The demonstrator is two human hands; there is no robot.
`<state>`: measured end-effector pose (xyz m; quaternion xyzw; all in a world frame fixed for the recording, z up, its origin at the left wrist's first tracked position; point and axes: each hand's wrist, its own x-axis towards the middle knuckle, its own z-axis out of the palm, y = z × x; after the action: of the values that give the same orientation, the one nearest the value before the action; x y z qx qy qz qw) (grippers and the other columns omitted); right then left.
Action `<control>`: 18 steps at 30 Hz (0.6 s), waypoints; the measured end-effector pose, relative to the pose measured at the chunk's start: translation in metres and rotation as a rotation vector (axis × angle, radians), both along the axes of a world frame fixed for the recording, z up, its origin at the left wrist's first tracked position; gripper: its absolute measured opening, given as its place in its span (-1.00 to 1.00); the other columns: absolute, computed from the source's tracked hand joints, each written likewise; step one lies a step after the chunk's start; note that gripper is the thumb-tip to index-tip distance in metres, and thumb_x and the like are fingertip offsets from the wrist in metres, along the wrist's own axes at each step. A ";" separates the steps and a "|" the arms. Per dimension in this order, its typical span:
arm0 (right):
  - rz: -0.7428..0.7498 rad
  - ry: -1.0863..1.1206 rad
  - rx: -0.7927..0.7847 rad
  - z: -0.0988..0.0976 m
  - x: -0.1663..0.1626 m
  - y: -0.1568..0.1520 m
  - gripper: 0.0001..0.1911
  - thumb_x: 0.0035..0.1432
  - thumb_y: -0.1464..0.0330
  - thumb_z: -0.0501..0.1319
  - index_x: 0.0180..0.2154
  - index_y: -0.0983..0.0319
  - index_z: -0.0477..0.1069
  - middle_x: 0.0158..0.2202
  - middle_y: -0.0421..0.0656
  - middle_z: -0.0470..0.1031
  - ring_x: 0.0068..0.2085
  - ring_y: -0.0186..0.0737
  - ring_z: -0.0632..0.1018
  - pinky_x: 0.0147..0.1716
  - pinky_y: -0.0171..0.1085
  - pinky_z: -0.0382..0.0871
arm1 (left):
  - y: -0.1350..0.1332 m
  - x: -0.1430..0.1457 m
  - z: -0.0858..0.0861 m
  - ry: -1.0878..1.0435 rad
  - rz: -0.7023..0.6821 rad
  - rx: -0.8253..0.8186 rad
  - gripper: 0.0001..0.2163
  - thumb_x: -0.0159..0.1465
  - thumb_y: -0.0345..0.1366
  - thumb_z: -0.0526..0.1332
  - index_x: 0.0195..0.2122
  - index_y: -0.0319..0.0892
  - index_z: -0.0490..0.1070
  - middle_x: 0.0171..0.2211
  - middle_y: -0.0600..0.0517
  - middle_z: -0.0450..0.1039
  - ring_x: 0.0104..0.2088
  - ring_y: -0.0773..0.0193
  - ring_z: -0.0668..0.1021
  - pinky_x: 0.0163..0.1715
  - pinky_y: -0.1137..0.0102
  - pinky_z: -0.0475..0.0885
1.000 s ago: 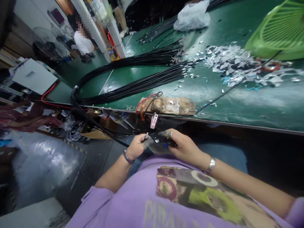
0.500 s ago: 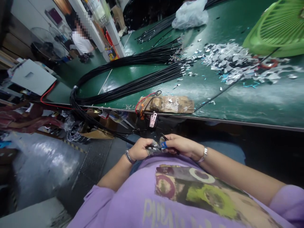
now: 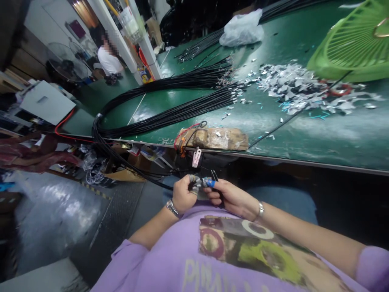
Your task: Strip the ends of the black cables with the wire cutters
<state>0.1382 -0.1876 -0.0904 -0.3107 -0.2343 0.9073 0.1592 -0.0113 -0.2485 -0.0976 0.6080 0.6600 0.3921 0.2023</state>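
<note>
In front of my purple shirt, my left hand (image 3: 184,195) is closed around the end of a black cable (image 3: 162,183). That cable comes down from the bent bundle at the table edge. My right hand (image 3: 226,195) meets it fingertip to fingertip, with a blue band on a wrapped finger. A slim black tool with two prongs (image 3: 214,176) sticks up from my right hand; its exact kind I cannot make out. The left fingertips wear grey wraps. What lies between the fingertips is too small to tell. The black cable bundle (image 3: 170,114) lies in a U on the green table.
A wooden block (image 3: 225,138) with wires and a pink-white clip (image 3: 196,157) sits at the green table's (image 3: 304,142) edge. Foil scraps (image 3: 291,83) pile beside a green fan cover (image 3: 352,48). A plastic bag (image 3: 241,29) lies behind. Another person (image 3: 109,61) is far left.
My hands have shifted slightly, and the left has turned more upright. The black tool stands out more from my right hand. The camera view has tilted a little.
</note>
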 end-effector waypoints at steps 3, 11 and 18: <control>-0.040 -0.018 0.104 -0.001 -0.002 -0.003 -0.59 -0.22 0.18 0.40 -0.56 0.24 0.20 -0.64 -0.37 0.13 -0.64 -0.56 0.05 -0.67 -0.44 -0.13 | 0.003 0.000 0.000 0.021 0.036 0.003 -0.83 -0.01 -0.54 0.13 -0.42 -0.18 0.41 -0.50 0.05 0.49 -0.49 0.35 0.47 -0.45 0.49 0.36; -0.057 -0.137 0.470 0.003 0.001 -0.003 -0.59 -0.16 0.10 0.33 -0.55 0.20 0.18 -0.70 -0.41 0.08 -0.65 -0.50 0.06 -0.67 -0.39 -0.11 | 0.003 -0.001 -0.002 -0.001 0.016 -0.066 -0.83 -0.01 -0.53 0.14 -0.41 -0.17 0.41 -0.48 0.06 0.50 -0.46 0.35 0.46 -0.42 0.48 0.35; -0.071 -0.244 0.636 0.003 0.011 0.003 -0.53 -0.10 -0.01 0.27 -0.61 0.21 0.18 -0.68 -0.34 0.14 -0.61 -0.46 0.10 -0.64 -0.37 -0.04 | 0.005 -0.011 -0.009 -0.179 0.061 -0.107 -0.97 0.11 -0.37 0.16 -0.45 -0.20 0.36 -0.55 0.11 0.42 -0.53 0.41 0.41 -0.50 0.53 0.32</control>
<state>0.1494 -0.1842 -0.0871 -0.3595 -0.5119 0.7389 0.2503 -0.0218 -0.2439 -0.1068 0.5383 0.6775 0.4154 0.2805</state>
